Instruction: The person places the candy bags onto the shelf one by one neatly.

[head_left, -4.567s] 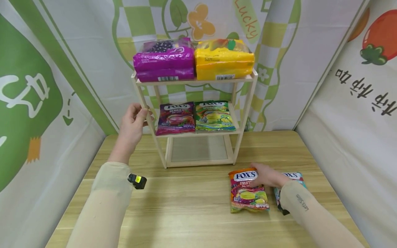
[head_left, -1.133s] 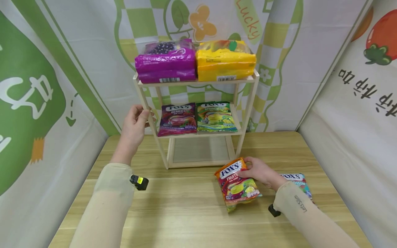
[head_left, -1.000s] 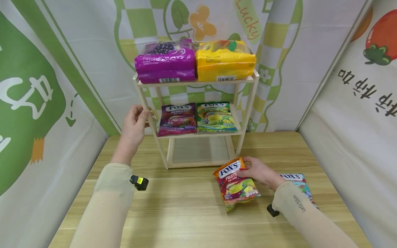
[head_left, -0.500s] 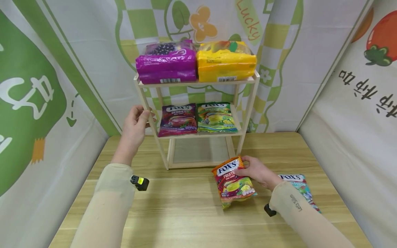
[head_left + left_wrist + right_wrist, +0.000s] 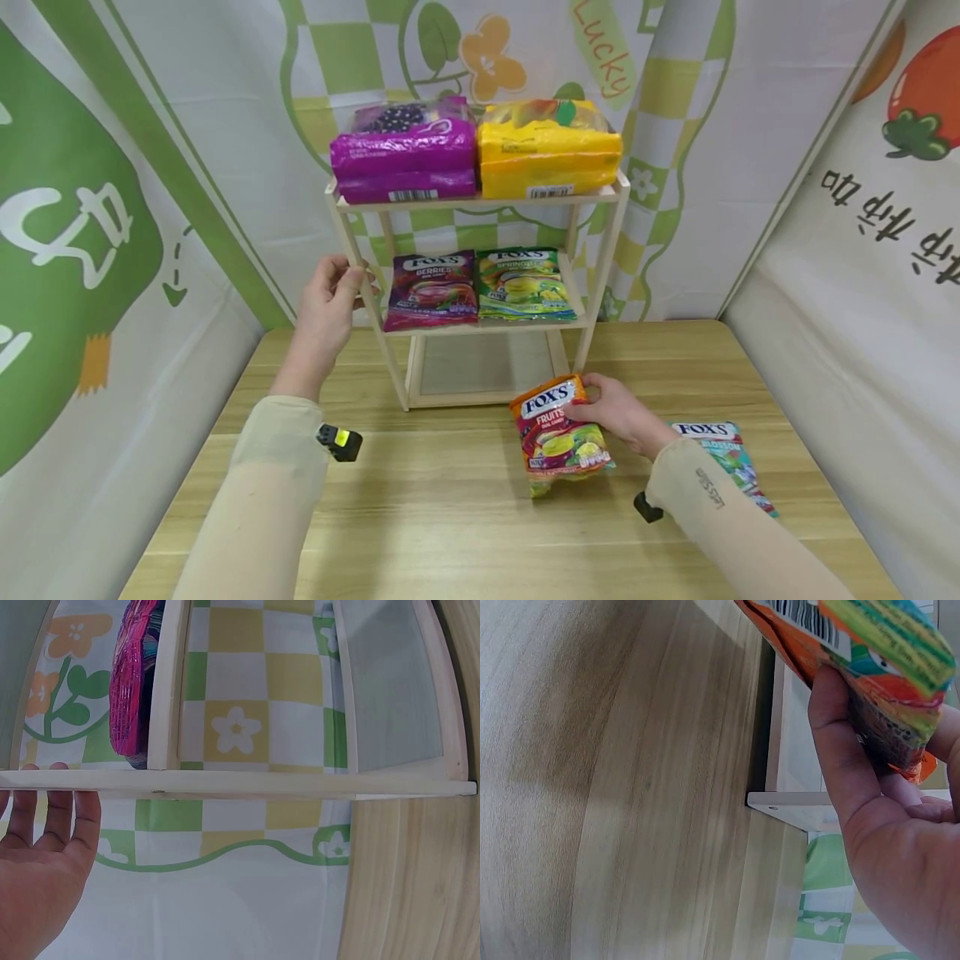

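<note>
My left hand (image 5: 324,317) grips the front left upright of a small wooden shelf rack (image 5: 392,367); in the left wrist view the fingers (image 5: 85,817) reach behind that post. The right hand (image 5: 622,417) pinches an orange and red Fox's Fruits candy bag (image 5: 553,446) by its upper right edge. This bag is tilted, in front of the rack's lower right corner. From the right wrist, the back of the bag (image 5: 889,682) shows a barcode, with fingers on both faces. A blue Fox's candy bag (image 5: 727,458) lies to the right, partly behind the right forearm.
On the rack's top shelf sit a purple packet (image 5: 405,158) and a yellow packet (image 5: 550,154). Its middle shelf holds a Berries candy bag (image 5: 432,292) and a green candy bag (image 5: 525,283). The bottom panel (image 5: 483,364) is low over the wooden table (image 5: 420,517).
The right hand has lifted the Fruits candy bag and moved it left and toward the rack, tilting it. More of the blue bag is now uncovered. My left hand keeps its grip on the upright.
</note>
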